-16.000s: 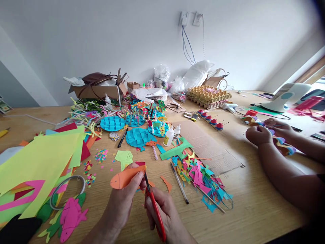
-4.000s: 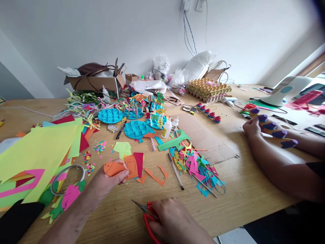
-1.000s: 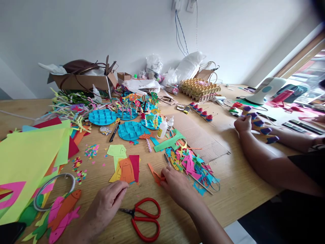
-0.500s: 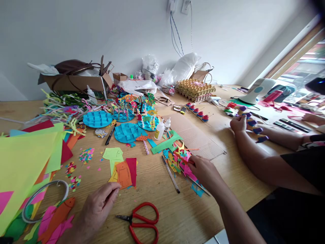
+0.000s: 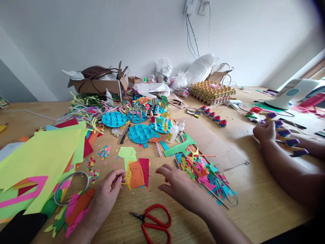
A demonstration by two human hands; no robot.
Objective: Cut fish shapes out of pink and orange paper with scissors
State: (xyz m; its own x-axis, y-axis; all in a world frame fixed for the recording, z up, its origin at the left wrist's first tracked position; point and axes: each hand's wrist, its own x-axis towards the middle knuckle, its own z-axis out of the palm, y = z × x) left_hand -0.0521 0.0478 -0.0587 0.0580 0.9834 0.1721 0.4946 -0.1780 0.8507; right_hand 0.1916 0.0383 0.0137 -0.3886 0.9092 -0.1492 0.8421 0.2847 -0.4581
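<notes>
My left hand [image 5: 108,193] is closed, thumb and fingertips pinched beside the left edge of some small stacked papers; I cannot make out anything between them. On top lies an orange paper piece [image 5: 137,174] with a fish outline drawn on it. A red paper piece [image 5: 144,169] shows at its right, and a lime green paper piece [image 5: 127,152] with pen lines sticks out behind. My right hand [image 5: 176,184] hovers just right of these papers, fingers apart and holding nothing. Red-handled scissors [image 5: 152,218] lie open below, between both hands.
A pile of paper scraps [image 5: 205,171] lies right of my right hand. Cut paper fish [image 5: 80,206] and a tape roll [image 5: 58,195] sit at left. Behind are glue bottles [image 5: 172,133] and blue cardboard discs [image 5: 142,133]. At right, a co-worker's hand [image 5: 265,132] holds painted egg-carton pieces.
My right hand has let go of an orange strip at the scrap pile and moved left toward the stacked papers. The view has turned left. My left hand stays near the papers.
</notes>
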